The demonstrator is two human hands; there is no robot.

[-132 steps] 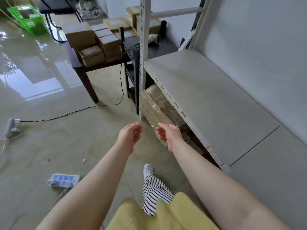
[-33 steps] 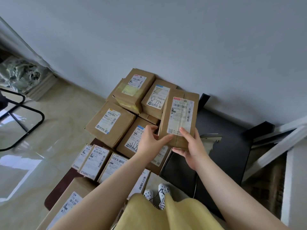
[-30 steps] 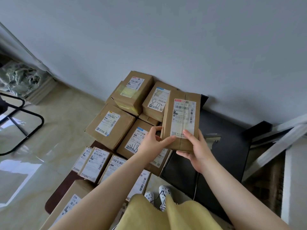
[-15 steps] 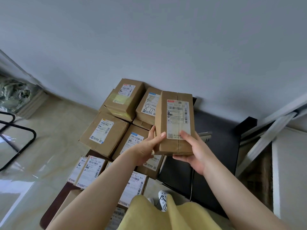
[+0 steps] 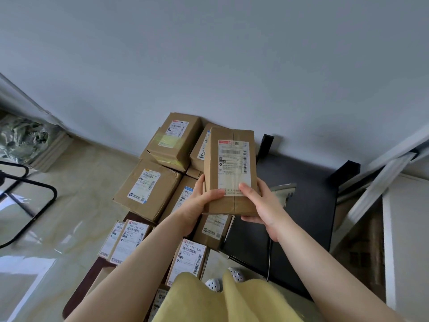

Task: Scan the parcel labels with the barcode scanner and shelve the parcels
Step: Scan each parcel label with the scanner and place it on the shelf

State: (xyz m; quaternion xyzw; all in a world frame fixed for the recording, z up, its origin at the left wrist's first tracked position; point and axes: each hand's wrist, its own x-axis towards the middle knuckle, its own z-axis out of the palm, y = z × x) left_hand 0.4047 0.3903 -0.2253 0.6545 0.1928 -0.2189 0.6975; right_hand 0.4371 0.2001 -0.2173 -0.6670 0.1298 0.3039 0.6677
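Head view: both hands, left [image 5: 199,201] and right [image 5: 262,205], grip a flat brown cardboard parcel [image 5: 231,173], label up. Pickup step; next, reach the grey scanner [image 5: 282,190] at three o'clock.

Both hands hold one brown parcel [image 5: 228,168] upright, label facing the camera: the left hand [image 5: 197,201] grips its lower left edge with the thumb on the front, and the right hand [image 5: 262,205] cups the lower right corner. Below lie more labelled parcels [image 5: 148,184] stacked against a grey wall [image 5: 209,54], beside a black desk [image 5: 308,205].
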